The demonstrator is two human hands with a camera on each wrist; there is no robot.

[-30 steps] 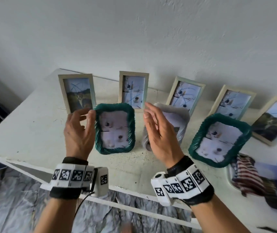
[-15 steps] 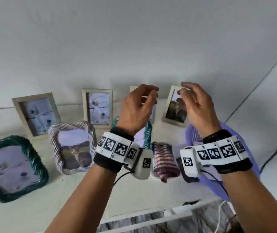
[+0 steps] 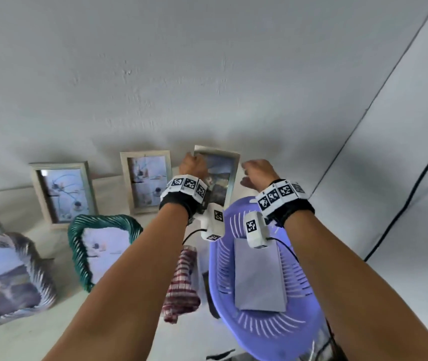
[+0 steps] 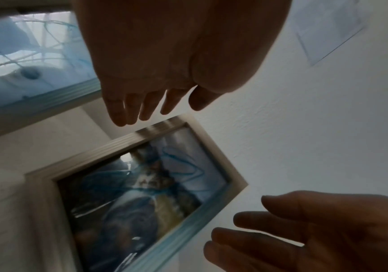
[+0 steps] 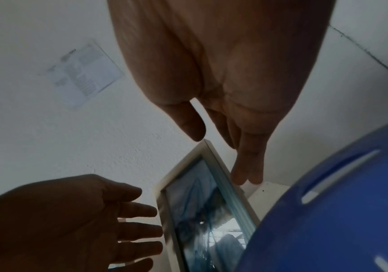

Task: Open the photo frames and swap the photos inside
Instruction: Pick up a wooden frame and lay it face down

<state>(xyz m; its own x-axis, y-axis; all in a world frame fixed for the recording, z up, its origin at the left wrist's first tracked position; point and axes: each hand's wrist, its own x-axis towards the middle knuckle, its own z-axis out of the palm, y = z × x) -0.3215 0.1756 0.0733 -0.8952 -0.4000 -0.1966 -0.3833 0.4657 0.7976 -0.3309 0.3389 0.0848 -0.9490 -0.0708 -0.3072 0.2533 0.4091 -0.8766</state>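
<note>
A pale wooden frame (image 3: 220, 170) with a cat photo leans on the wall at the right end of the row. My left hand (image 3: 192, 164) is just left of it and my right hand (image 3: 255, 169) just right of it. The left wrist view shows the left fingers (image 4: 128, 110) straight above the frame's (image 4: 142, 193) top corner, holding nothing. The right wrist view shows the right fingers (image 5: 244, 165) straight beside the frame's (image 5: 207, 211) right edge; I cannot tell whether they touch it.
Two more pale frames (image 3: 146, 182) (image 3: 63, 194) lean on the wall to the left. A green woven frame (image 3: 103, 248) and a grey woven frame (image 3: 7, 277) stand in front. A checked cloth (image 3: 181, 282) lies beside a purple basket (image 3: 272, 334) bearing a grey board (image 3: 258, 274).
My view swung right along the row. Both hands reached forward from the woven frames to either side of the rightmost pale frame, and their fingers straightened.
</note>
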